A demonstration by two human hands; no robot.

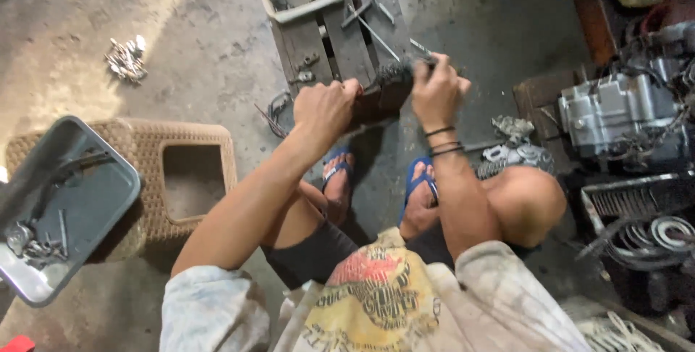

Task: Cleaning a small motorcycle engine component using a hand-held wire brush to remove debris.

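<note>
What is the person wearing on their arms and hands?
Both hands are bare, with no gloves. The right hand has thin dark bands around its wrist, like bracelets. The left hand has nothing on its wrist. Pale, grubby short sleeves cover the upper arms; the forearms are uncovered.

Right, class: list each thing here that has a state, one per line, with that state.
dark engine part: held off the floor in both hands
left hand: closed on it
right hand: gripping its top
grey tray: tilted on stool, bolts inside
wicker stool: upright
</note>
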